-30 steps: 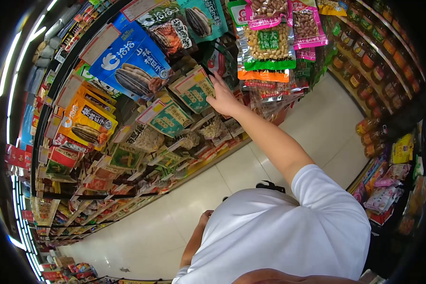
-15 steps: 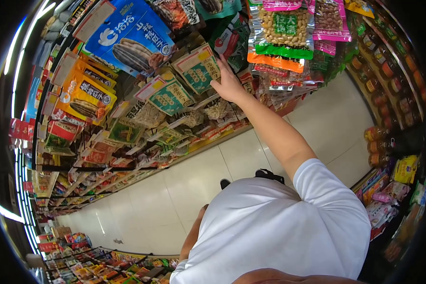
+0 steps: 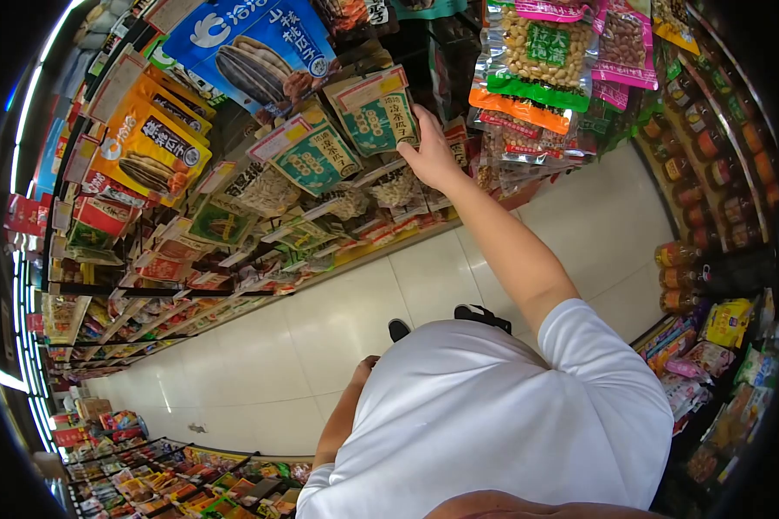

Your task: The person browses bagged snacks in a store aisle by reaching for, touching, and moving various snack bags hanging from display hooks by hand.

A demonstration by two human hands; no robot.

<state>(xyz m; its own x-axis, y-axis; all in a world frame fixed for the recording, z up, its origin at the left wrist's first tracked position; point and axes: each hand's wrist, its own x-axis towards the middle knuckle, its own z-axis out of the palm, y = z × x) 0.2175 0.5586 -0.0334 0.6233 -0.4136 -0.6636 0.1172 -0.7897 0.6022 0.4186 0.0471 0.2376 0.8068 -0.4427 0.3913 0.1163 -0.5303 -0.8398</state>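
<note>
My right hand (image 3: pixel 434 156) reaches up to the hanging snack packs. Its thumb lies at the front edge of a green-and-cream bag of seeds (image 3: pixel 376 118), with the fingers at its right side, partly hidden. A matching green bag (image 3: pixel 313 162) hangs just left of it. Above are a large blue bag of sunflower seeds (image 3: pixel 249 60) and, to the right, clear packs of peanuts (image 3: pixel 541 56). Beside my white shirt, my left hand (image 3: pixel 365 368) hangs low over the floor; its fingers are mostly hidden.
Orange seed bags (image 3: pixel 151 156) hang at the left of the rack. Pale tiled floor (image 3: pixel 303 337) runs along the aisle. Jars (image 3: pixel 688 177) line shelves at the right, above colourful snack packs (image 3: pixel 727 322). More packaged goods (image 3: pixel 173 484) fill the lower left.
The view has shifted slightly, so the blue bag and peanut packs appear further right. My right hand stays at the edge of the green bag. My left arm still hangs down.
</note>
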